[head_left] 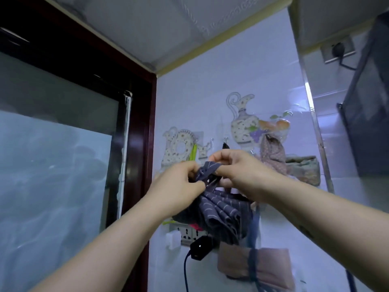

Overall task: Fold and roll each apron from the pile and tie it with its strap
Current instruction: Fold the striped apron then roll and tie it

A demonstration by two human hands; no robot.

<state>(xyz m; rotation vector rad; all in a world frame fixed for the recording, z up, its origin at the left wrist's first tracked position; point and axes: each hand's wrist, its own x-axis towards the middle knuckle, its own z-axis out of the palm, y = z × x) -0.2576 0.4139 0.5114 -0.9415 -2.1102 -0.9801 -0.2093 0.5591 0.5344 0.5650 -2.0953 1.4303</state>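
- Up before the tiled wall (231,81), the striped apron (219,209) hangs bunched in the air, as I see it.
- Left hand (179,186) and right hand (242,171) both pinch its top fold, fingers (192,168) curled tight.
- Below right, a pink rolled apron (273,268) sits bound by a blue strap (252,264).

Apron (219,209) top hidden behind fingers (221,155), cable (185,270) cropped below

Matt cloth apron (220,209), glossy, probably ceramic tiles (263,76)
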